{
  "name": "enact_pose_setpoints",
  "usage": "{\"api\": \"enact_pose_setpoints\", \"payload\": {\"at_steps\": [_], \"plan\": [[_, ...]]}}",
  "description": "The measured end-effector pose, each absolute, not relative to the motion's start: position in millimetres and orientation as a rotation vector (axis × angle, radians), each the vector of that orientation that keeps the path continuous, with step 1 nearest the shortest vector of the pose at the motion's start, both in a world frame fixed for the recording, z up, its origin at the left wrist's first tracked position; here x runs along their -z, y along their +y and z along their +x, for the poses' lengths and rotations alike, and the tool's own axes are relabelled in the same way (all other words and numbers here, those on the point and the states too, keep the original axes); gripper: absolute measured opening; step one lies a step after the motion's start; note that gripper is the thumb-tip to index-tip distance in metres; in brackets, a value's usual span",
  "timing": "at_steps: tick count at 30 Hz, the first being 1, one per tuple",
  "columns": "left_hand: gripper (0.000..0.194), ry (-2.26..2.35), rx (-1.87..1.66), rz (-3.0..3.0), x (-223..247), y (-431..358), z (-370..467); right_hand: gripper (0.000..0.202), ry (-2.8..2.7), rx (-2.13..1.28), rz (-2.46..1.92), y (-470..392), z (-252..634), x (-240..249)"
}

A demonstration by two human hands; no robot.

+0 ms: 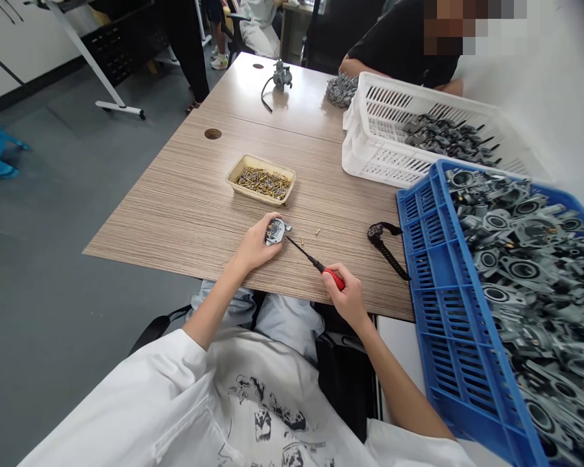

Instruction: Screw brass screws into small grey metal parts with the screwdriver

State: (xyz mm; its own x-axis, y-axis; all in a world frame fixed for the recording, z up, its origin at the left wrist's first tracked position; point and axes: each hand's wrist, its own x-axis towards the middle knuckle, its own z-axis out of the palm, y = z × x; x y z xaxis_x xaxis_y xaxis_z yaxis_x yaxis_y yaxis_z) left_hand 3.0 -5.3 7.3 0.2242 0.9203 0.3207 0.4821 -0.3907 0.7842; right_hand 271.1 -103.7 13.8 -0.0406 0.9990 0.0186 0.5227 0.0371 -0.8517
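My left hand (257, 246) is closed around a small grey metal carburetor body (276, 231), its flat face with brass bits turned up. In my right hand (343, 292) is a screwdriver (316, 263) with a red and black handle and a dark shaft. Its tip points at the carburetor body and lies close to its right edge; whether they touch I cannot tell. Two small brass pieces (317, 231) lie loose on the table just right of my left hand. Beyond it stands a cream tray (233, 185) full of small brass and silver parts.
A black wristwatch (384, 243) lies beside a blue crate (425, 259) heaped with grey metal castings. Behind it is a white crate (374, 152) with dark parts. An assembled carburetor (282, 76) with a hose stands at the wooden table's (175, 194) far end. A person in black (399, 45) sits across.
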Motion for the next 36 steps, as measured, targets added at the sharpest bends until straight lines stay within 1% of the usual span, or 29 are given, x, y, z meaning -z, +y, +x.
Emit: {"api": "enact_pose_setpoints", "payload": {"at_steps": [36], "plan": [[0.057,1.291,-1.062,1.958,-5.2,-4.9,3.1,0.025,-1.645,-0.898,-1.545,-103.4,272.1,-10.8]]}}
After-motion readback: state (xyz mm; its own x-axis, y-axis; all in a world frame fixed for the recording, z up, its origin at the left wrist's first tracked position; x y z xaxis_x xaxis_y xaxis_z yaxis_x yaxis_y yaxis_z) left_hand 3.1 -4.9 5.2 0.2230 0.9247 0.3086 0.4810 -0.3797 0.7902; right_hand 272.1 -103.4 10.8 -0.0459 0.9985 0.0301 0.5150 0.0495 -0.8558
